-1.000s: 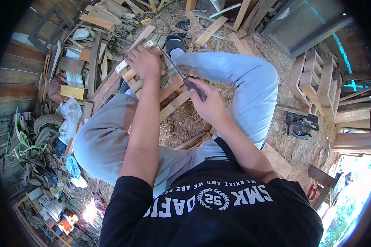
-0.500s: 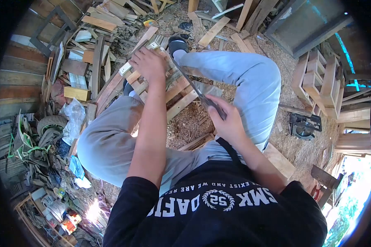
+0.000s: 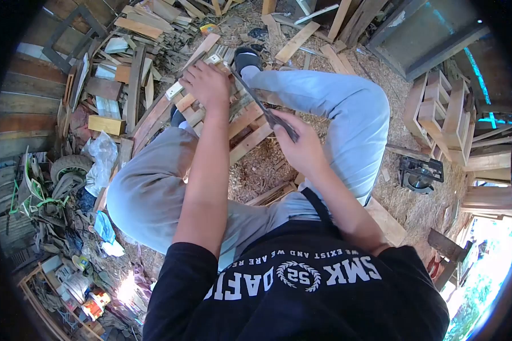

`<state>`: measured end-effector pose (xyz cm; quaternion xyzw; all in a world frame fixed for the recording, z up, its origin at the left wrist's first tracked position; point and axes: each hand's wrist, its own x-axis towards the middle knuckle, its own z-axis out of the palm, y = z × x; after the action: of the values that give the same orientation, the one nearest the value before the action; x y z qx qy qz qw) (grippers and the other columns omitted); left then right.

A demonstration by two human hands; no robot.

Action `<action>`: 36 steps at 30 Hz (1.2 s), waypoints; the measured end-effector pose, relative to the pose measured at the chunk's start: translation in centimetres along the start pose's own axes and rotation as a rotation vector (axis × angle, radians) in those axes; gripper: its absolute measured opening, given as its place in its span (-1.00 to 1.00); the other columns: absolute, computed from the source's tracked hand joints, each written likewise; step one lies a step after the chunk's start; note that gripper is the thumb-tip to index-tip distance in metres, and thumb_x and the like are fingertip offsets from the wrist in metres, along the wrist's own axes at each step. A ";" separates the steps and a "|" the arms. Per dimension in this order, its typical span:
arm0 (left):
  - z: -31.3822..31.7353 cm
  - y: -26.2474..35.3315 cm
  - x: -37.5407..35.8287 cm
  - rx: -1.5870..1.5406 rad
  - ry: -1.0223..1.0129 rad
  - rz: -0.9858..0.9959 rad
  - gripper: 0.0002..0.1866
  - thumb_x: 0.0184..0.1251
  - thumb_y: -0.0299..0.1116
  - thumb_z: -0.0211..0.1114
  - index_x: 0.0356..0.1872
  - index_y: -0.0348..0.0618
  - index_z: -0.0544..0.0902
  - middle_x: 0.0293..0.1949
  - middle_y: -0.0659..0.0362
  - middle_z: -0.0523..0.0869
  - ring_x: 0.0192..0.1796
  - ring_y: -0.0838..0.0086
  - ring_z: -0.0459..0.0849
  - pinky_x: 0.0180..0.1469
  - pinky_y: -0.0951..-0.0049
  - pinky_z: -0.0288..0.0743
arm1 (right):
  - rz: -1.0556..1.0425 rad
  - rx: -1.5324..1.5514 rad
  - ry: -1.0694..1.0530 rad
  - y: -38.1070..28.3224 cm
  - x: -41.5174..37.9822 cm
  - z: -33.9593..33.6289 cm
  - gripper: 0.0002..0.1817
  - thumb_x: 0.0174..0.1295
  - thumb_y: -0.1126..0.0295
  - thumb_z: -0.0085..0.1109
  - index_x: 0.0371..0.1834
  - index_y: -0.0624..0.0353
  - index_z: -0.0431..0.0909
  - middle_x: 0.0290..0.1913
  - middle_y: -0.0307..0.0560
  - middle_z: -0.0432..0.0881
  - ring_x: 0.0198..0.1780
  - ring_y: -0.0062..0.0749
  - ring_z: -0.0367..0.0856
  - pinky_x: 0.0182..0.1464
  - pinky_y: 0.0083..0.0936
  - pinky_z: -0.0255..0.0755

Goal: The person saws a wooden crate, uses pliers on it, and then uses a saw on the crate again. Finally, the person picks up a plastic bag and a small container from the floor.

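My right hand (image 3: 299,141) is closed round the dark handle of a handsaw (image 3: 256,99). The saw's narrow blade slants up and left, its far end beside a wooden frame of slats (image 3: 246,120). At the top of that frame my left hand (image 3: 207,84) is bent over a light wooden piece (image 3: 213,59) and grips it, with the palm on the wood. The exact grip of the fingertips is partly hidden. A pale block with small dark holes (image 3: 174,91) shows just left of this hand. Both legs spread around the work.
Offcuts (image 3: 153,20) lie piled at the upper left, near a yellowish wood block (image 3: 106,125). On the right, a circular saw (image 3: 420,174) rests on the sawdust-covered floor below slatted wooden crates (image 3: 441,113). A plastic bag (image 3: 100,162) lies left of my knee.
My right hand has pushed the handsaw forward, up and to the left, along its length. My left hand stays on the wood in nearly the same place.
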<state>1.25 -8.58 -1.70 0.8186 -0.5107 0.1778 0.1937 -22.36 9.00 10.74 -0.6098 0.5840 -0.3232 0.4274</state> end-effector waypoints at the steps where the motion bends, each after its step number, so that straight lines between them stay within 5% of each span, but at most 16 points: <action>1: -0.1 -0.1 -0.1 0.002 0.004 0.006 -0.68 0.63 -0.14 0.21 0.04 -0.18 0.72 0.08 -0.08 0.74 0.26 -0.02 0.64 0.46 -0.21 0.31 | -0.100 -0.077 0.054 0.3 -1.2 -0.4 -0.57 0.57 0.32 0.30 0.42 0.19 0.72 0.10 0.21 0.90 0.09 -0.21 0.90 0.22 -0.33 0.68; 8: -0.2 0.2 0.0 -0.016 -0.045 -0.037 -0.66 0.63 -0.15 0.21 0.13 -0.21 0.69 0.12 -0.09 0.73 0.34 -0.04 0.63 0.61 -0.31 0.23 | 0.099 0.027 -0.050 -1.6 1.9 0.8 -0.60 0.56 0.32 0.30 0.39 0.16 0.74 0.05 0.25 0.89 0.01 -0.17 0.89 0.19 -0.36 0.67; 21: -0.4 0.0 -0.1 -0.005 -0.027 -0.006 -0.66 0.62 -0.14 0.20 0.08 -0.21 0.71 0.11 -0.11 0.74 0.30 -0.05 0.65 0.54 -0.28 0.27 | -0.027 0.032 0.000 -1.1 -1.5 -1.4 -0.57 0.53 0.27 0.32 0.39 0.15 0.74 0.13 0.31 0.87 0.15 0.14 0.89 0.25 -0.25 0.68; 28: 0.2 0.0 0.1 -0.022 -0.001 -0.019 -0.68 0.62 -0.13 0.22 0.04 -0.19 0.70 0.11 -0.10 0.74 0.30 -0.03 0.66 0.50 -0.27 0.30 | -0.014 0.027 0.016 -0.8 0.8 1.4 -0.58 0.56 0.29 0.31 0.39 0.22 0.73 0.11 0.31 0.87 0.21 -0.03 0.91 0.28 -0.28 0.67; 32: -0.2 0.2 0.1 0.026 -0.002 -0.009 -0.66 0.63 -0.11 0.23 0.06 -0.18 0.70 0.10 -0.09 0.73 0.28 -0.02 0.66 0.49 -0.26 0.30 | 0.003 0.137 0.015 -0.2 -2.8 -1.4 -0.57 0.57 0.30 0.28 0.40 0.22 0.73 0.16 0.35 0.85 0.23 -0.02 0.90 0.30 -0.29 0.67; 36: 0.1 -0.1 -0.2 0.012 -0.014 -0.024 -0.65 0.64 -0.10 0.22 0.08 -0.18 0.71 0.10 -0.10 0.72 0.29 -0.02 0.65 0.50 -0.26 0.29 | -0.014 -0.015 0.010 -1.2 1.8 1.4 -0.58 0.58 0.27 0.28 0.38 0.21 0.75 0.14 0.31 0.87 0.21 0.00 0.90 0.28 -0.28 0.68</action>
<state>1.29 -8.41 -1.88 0.8271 -0.5009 0.1730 0.1873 -20.36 7.33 11.07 -0.6152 0.5844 -0.3249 0.4176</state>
